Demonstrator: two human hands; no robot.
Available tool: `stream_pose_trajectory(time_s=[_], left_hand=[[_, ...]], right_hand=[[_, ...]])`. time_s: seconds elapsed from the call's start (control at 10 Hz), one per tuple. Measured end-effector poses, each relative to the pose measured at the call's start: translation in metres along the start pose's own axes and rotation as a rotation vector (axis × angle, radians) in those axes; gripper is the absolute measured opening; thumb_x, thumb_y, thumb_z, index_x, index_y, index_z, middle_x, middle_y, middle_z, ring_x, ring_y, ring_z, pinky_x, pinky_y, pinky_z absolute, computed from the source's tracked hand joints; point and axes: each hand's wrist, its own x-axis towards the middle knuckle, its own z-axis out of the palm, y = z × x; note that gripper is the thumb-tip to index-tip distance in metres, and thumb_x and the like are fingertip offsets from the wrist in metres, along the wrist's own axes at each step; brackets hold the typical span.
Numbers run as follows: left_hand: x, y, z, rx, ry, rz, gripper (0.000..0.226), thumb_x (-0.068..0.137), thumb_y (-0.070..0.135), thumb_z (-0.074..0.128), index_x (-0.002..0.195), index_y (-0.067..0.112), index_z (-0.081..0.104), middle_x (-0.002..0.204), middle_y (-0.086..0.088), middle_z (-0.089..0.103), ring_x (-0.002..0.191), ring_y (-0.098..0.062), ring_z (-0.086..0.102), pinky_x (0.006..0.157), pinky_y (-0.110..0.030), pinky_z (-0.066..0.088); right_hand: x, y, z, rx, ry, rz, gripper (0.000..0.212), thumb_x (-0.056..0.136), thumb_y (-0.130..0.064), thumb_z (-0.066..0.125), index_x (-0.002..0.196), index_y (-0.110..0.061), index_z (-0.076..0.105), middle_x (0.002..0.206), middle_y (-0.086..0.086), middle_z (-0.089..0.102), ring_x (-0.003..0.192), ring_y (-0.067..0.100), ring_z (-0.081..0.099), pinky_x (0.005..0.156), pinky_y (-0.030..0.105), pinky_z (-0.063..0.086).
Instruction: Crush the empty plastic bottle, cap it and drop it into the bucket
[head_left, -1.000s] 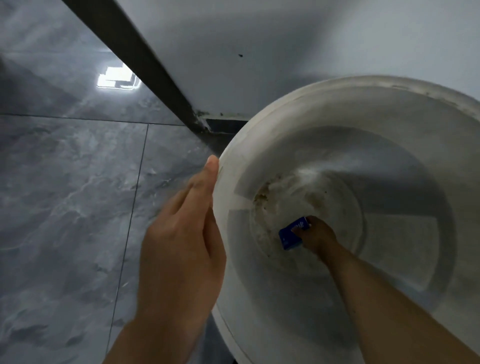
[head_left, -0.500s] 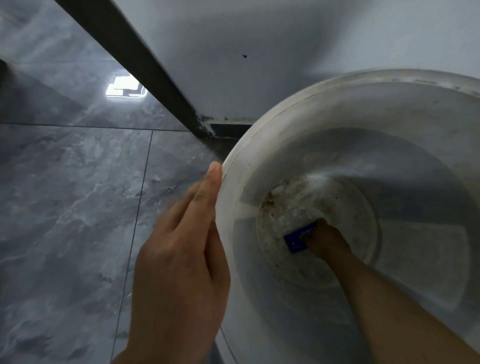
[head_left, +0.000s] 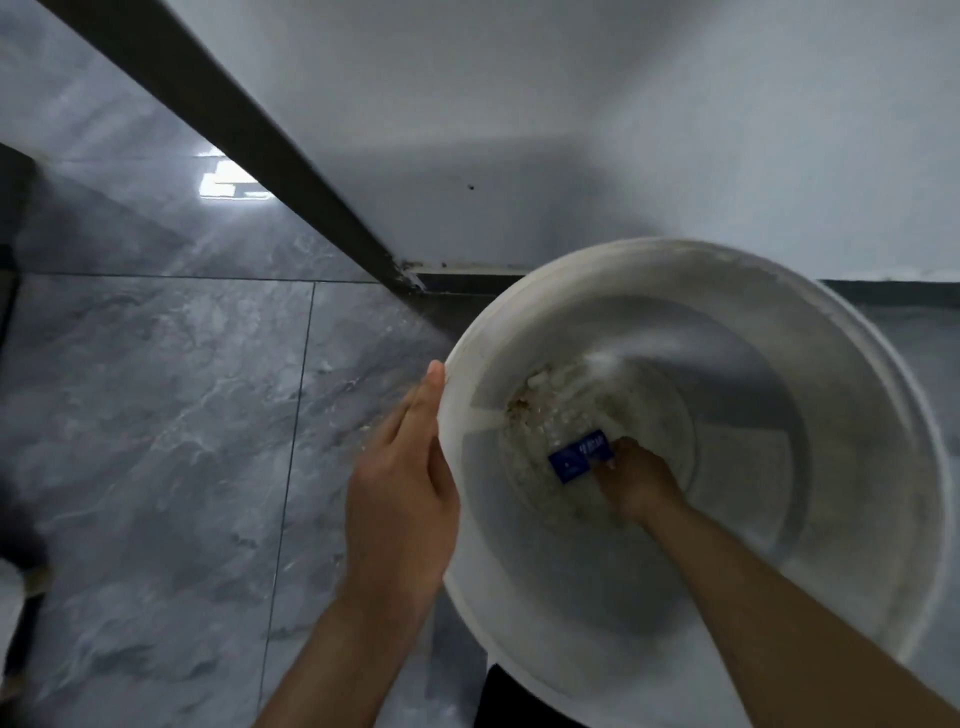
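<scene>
A large white bucket stands on the floor at the right. Deep inside it, at the bottom, lies a clear plastic bottle with a blue label. My right hand reaches down to the bucket's floor and its fingers are closed around the bottle at the label. My left hand rests flat against the outside of the bucket's left rim, fingers straight and together, holding nothing. The bottle's cap end is not discernible.
Grey marble floor tiles spread to the left. A white wall with a dark skirting strip runs behind the bucket. A dark object sits at the left edge. The bucket's bottom is stained.
The camera has pulled back and up, so more wall shows. My right hand stays at the bucket's bottom on the bottle; my left hand keeps its place on the rim.
</scene>
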Motion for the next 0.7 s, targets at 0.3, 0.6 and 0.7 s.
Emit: stream_pose_trajectory(time_s=[0.3, 0.6, 0.7], left_hand=[[0.011, 0.035, -0.037, -0.065, -0.357, -0.243, 0.035, 0.095, 0.016, 0.033, 0.118, 0.035, 0.051, 0.096, 0.028, 0.049, 0.078, 0.009, 0.05, 0.073, -0.008, 0.038], [-0.016, 0.079, -0.117, 0.06, -0.488, -0.146, 0.034, 0.093, 0.021, 0.033, 0.119, 0.015, 0.054, 0.111, -0.008, 0.067, 0.099, -0.021, 0.062, 0.086, -0.041, 0.053], [-0.033, 0.095, -0.15, 0.023, -0.409, -0.119, 0.028, 0.094, 0.022, 0.037, 0.108, 0.011, 0.059, 0.105, -0.008, 0.069, 0.095, -0.023, 0.063, 0.079, -0.039, 0.05]], right_hand=[[-0.123, -0.038, -0.059, 0.02, 0.033, -0.027, 0.027, 0.095, -0.016, 0.04, 0.107, -0.001, 0.059, 0.112, 0.021, 0.063, 0.101, 0.033, 0.059, 0.085, 0.033, 0.046], [-0.244, -0.072, -0.119, 0.151, 0.066, -0.104, 0.028, 0.094, -0.014, 0.041, 0.104, 0.003, 0.06, 0.102, 0.025, 0.067, 0.095, 0.037, 0.062, 0.091, 0.047, 0.051], [-0.287, -0.074, -0.135, 0.222, 0.087, -0.102, 0.027, 0.093, -0.013, 0.041, 0.103, 0.004, 0.06, 0.101, 0.027, 0.066, 0.094, 0.039, 0.062, 0.09, 0.049, 0.051]])
